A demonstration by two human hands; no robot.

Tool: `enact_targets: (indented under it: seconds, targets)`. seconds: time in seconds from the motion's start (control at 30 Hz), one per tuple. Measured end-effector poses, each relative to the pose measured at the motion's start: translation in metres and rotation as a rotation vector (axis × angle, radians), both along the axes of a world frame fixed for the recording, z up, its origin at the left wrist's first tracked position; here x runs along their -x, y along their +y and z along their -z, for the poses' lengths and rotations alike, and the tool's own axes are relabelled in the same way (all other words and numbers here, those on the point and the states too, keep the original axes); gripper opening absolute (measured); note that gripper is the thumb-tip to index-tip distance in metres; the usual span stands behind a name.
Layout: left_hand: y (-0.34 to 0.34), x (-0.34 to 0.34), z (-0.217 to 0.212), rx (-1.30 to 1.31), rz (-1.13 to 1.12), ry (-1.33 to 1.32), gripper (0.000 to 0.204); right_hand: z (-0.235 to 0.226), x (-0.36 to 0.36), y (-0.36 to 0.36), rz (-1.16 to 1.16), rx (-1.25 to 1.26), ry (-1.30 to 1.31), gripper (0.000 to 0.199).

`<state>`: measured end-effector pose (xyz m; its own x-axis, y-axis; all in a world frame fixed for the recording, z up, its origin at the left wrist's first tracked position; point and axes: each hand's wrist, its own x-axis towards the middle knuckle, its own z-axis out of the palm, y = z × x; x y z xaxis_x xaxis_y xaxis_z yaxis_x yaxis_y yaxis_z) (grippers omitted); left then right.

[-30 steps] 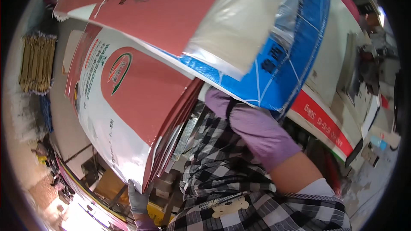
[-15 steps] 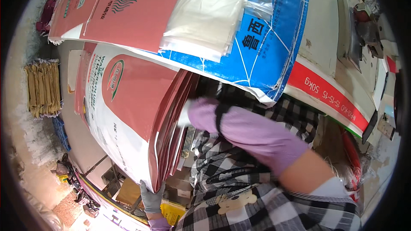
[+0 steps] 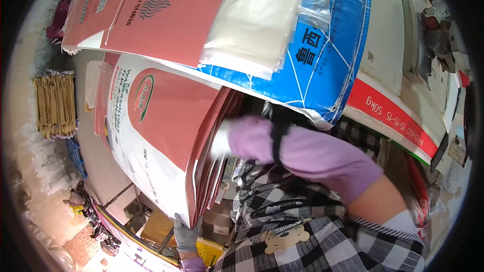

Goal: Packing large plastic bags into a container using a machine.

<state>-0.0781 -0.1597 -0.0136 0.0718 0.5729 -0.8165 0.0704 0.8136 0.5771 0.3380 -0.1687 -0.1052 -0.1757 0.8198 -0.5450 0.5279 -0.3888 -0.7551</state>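
Note:
A stack of red and white printed sacks [image 3: 166, 136] hangs upright in front of me, its layered edges turned toward my body. My left hand [image 3: 186, 235], in a grey glove, grips the bottom corner of this stack, thumb on the near face. In a white glove and a purple sleeve, my right hand [image 3: 220, 142] is at the layered side edges. Motion smears it, and the layers partly hide its fingers. Above lie a red sack [image 3: 171, 35] and a blue sack [image 3: 322, 83], with clear plastic bags [image 3: 252, 25] on top of them.
A white table surface [image 3: 388, 55] with a red printed strip [image 3: 393, 116] stands at right, with a metal piece [image 3: 416, 40] on it. A tied brown bundle [image 3: 54, 105] lies on the left. Below are cardboard boxes [image 3: 217, 221] and a yellow package [image 3: 209, 252].
The whole view has shifted slightly, so things sit a little farther right. My right hand has moved slightly down along the sack edges. My left hand keeps its hold on the corner.

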Motion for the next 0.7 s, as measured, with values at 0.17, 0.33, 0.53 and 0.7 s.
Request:
enact_targets:
  seconds: [0.17, 0.33, 0.53, 0.7]
  targets:
    - [-0.005, 0.002, 0.001, -0.083, 0.109, 0.012, 0.060, -0.011, -0.049, 0.031, -0.518, -0.070, -0.522, 0.025]
    - [0.000, -0.010, -0.015, 0.055, -0.164, -0.032, 0.055, -0.034, 0.005, -0.050, 0.020, -1.381, -0.106, 0.018]
    - [-0.005, 0.003, 0.017, -0.027, -0.034, -0.032, 0.048, -0.034, -0.035, 0.009, 0.088, -0.173, -0.088, 0.011]
    - [-0.025, -0.020, 0.025, -0.337, 0.437, 0.259, 0.062, 0.001, -0.032, -0.042, 0.528, -0.873, -0.231, 0.043]
